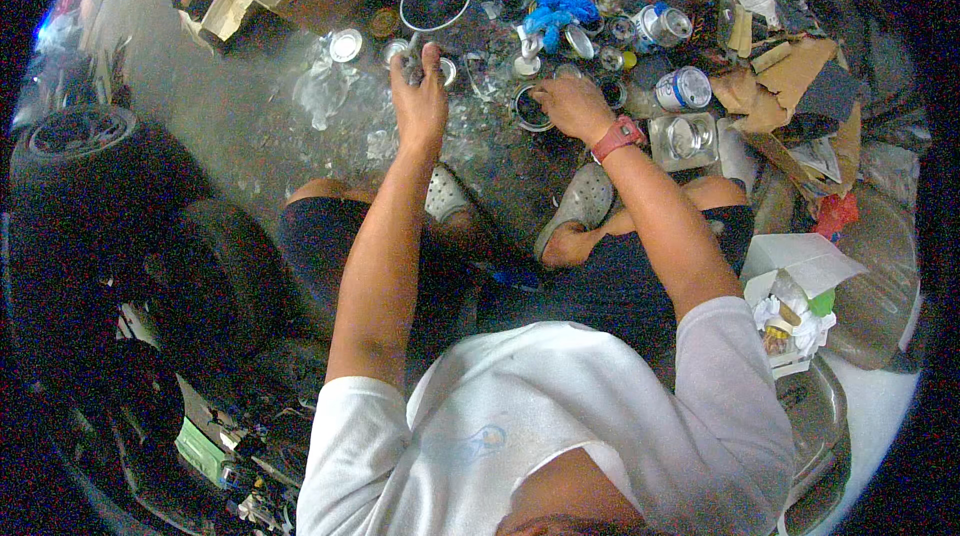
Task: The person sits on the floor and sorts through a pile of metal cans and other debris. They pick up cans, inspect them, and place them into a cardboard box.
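Strainer-like round tool, its handle pinched in our left hand, sits over the cluttered floor, while our right hand bends at a dark-filled tin, grip unclear; we seem to be readying both, which calls for steadying the tin.

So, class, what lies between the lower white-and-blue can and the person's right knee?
A clear square container with a round shiny thing inside sits between them, shown in the head view.
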{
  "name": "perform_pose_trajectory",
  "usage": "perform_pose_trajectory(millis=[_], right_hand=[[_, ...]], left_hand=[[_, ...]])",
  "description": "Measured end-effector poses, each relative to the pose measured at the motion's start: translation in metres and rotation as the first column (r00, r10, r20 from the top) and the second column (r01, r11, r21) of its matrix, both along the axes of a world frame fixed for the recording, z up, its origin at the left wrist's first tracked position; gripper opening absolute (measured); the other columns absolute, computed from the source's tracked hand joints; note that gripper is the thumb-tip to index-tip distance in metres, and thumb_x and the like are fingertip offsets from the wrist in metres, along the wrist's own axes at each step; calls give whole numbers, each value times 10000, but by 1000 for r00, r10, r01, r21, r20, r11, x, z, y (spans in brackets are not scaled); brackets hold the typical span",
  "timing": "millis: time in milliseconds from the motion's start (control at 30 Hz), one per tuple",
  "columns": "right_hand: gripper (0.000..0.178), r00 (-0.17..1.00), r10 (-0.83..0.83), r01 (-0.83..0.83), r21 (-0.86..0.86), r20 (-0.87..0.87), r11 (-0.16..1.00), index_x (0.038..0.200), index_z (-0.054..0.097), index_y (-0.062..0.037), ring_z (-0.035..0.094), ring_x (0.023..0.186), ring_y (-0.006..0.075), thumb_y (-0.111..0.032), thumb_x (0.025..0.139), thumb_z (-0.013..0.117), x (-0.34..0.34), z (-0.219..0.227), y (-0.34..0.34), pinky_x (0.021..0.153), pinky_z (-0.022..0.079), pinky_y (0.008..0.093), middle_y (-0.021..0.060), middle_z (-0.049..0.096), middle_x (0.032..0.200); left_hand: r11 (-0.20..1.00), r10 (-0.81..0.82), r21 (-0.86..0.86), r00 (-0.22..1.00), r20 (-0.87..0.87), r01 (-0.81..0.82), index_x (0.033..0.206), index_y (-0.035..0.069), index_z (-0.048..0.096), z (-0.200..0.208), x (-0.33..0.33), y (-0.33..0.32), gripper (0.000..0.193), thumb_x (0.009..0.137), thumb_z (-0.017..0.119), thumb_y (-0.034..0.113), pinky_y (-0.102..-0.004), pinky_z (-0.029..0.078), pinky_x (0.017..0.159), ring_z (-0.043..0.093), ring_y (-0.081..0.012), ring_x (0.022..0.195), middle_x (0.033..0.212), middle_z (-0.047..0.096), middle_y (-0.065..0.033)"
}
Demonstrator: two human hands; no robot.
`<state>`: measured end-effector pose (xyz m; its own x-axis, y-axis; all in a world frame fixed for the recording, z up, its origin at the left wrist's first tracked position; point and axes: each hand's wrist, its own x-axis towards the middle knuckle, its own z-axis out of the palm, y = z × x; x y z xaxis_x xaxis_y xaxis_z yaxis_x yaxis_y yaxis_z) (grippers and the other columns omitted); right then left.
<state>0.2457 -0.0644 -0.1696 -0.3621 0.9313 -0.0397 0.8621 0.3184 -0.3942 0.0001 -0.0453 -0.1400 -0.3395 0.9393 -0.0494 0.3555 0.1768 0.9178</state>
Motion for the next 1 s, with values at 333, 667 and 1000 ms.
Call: perform_pose_trajectory(millis=[333, 667, 1000], right_hand=[[233, 988, 3, 12, -99, 157, 995, 1055, 779, -127, 669, 937, 399, -266, 992, 602, 5, -8, 3, 793, 526, 546, 202, 710, 961], [244, 996, 13, -5, -86, 86, 996, 1045, 778, -112, 662, 971, 398, -248, 1001, 580, 0, 3, 1, 820, 542, 545, 189, 711, 970], [232, 1000, -13, 15, -103, 21, 995, 1058, 773, -93, 686, 965, 417, -219, 976, 597, 1, 1, 2, 827, 537, 553, 198, 726, 1024]], left_hand=[[994, 3, -111, 998, -68, -11, 1449, -63, 458, 12, 6, -1, 799, 1006, 601, 587, -436, 432, 1076, 597, -385, 1253, 1340, 619, -293], [995, -79, -76, 991, -109, 71, 1443, -64, 460, -9, -7, 0, 804, 997, 618, 586, -432, 431, 1087, 581, -396, 1280, 1347, 606, -307], [976, -3, -218, 1000, -22, -2, 1326, 45, 540, 15, 9, -11, 590, 1004, 632, 530, -446, 472, 1000, 655, -390, 1123, 1162, 694, -255]])
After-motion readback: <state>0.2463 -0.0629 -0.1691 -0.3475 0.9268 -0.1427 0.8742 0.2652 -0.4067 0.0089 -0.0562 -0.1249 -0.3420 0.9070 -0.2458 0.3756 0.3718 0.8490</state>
